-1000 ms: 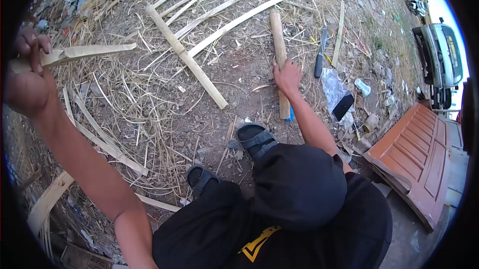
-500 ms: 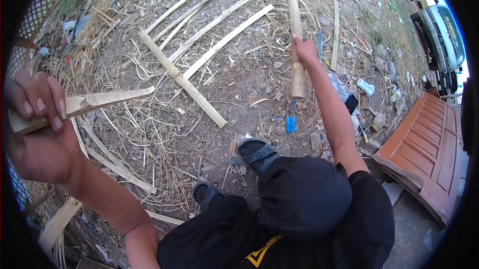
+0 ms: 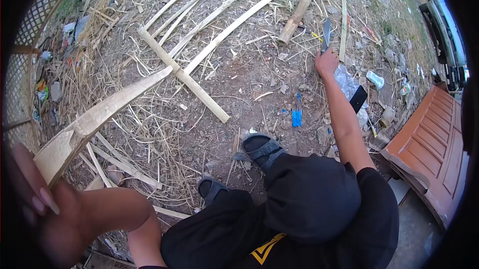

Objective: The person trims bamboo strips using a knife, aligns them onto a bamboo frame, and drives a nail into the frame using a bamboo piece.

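Note:
My left hand (image 3: 52, 214), large and partly dark at the lower left, grips the wide end of a split bamboo piece (image 3: 100, 114) whose narrow tip points up and right. The tip appears over a bamboo pole (image 3: 199, 94) that lies on the ground across the ends of several pale strips (image 3: 227, 29). On the right, my right hand (image 3: 327, 63) is closed round the handle of a knife (image 3: 326, 34), its blade pointing away from me. A round wooden stick (image 3: 298, 12) rests on the ground up and left of the knife.
Near the right forearm are a black phone-like object (image 3: 358, 98), clear plastic (image 3: 344, 82), a white cup (image 3: 374, 80) and a blue-wrapped item (image 3: 297, 117). A brown panel (image 3: 424, 144) leans at the right. Thin shavings (image 3: 154, 144) cover the ground by my sandals (image 3: 262, 148).
My right hand has let go of the round stick, which now lies farther away, and has taken hold of the knife. My left hand has come lower and closer with the bamboo piece.

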`<action>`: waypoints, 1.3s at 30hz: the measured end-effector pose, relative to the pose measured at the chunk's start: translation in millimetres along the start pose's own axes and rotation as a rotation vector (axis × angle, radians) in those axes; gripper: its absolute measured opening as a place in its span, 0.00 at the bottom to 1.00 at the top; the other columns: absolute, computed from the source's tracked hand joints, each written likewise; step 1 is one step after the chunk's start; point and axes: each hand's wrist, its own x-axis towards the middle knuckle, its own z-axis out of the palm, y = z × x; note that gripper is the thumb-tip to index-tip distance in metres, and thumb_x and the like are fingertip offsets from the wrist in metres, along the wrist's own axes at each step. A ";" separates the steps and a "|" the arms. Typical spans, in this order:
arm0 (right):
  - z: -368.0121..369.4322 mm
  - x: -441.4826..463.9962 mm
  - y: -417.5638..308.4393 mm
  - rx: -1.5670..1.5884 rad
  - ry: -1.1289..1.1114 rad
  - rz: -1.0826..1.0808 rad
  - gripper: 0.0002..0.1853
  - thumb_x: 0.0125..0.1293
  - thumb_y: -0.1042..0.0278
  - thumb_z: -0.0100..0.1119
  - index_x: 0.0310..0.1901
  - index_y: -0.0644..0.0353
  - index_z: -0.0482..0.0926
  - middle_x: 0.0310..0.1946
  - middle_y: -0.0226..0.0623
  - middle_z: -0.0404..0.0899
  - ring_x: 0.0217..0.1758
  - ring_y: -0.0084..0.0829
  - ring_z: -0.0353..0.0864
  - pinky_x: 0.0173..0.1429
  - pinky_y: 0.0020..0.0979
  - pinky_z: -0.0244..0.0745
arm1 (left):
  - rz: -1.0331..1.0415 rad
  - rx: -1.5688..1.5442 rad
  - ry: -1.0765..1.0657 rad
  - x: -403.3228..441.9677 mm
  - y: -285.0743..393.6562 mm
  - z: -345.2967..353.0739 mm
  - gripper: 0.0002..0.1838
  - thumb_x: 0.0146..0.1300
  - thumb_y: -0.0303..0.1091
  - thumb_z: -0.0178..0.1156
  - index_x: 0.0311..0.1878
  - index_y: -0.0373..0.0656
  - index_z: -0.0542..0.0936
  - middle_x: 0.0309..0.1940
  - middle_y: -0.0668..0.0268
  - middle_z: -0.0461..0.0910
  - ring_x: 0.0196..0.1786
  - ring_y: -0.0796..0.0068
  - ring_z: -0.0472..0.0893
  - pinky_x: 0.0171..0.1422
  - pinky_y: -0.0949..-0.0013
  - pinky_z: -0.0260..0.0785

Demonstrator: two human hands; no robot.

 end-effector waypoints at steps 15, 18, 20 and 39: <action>-54.8 -57.2 -3.9 0.623 0.098 0.201 0.22 0.68 0.48 0.56 0.38 0.64 0.79 0.29 0.44 0.81 0.36 0.43 0.82 0.44 0.43 0.72 | -0.017 -0.072 0.010 -8.9 -50.4 23.9 0.19 0.68 0.46 0.45 0.22 0.48 0.66 0.10 0.74 0.55 0.17 0.80 0.56 0.24 0.72 0.53; -107.3 -121.8 -36.7 0.789 -0.200 0.011 0.20 0.70 0.51 0.57 0.39 0.65 0.76 0.22 0.37 0.76 0.23 0.36 0.78 0.31 0.38 0.71 | -0.025 -0.132 0.108 -10.7 -95.6 50.8 0.21 0.70 0.44 0.39 0.24 0.44 0.70 0.10 0.72 0.55 0.16 0.79 0.55 0.23 0.70 0.55; -127.8 -169.1 -63.4 1.057 -0.396 -0.069 0.18 0.71 0.55 0.57 0.43 0.66 0.73 0.20 0.40 0.76 0.21 0.40 0.78 0.27 0.38 0.69 | 0.001 -0.232 0.124 -3.7 -123.8 54.7 0.23 0.70 0.44 0.37 0.24 0.42 0.71 0.10 0.72 0.54 0.16 0.78 0.55 0.23 0.69 0.56; -104.9 -215.2 -96.8 1.028 -0.307 -0.455 0.15 0.71 0.61 0.55 0.41 0.66 0.67 0.19 0.54 0.75 0.26 0.60 0.78 0.29 0.52 0.68 | 0.037 -0.180 0.082 46.2 -150.3 129.1 0.21 0.71 0.46 0.41 0.23 0.46 0.68 0.10 0.74 0.52 0.13 0.81 0.54 0.19 0.73 0.53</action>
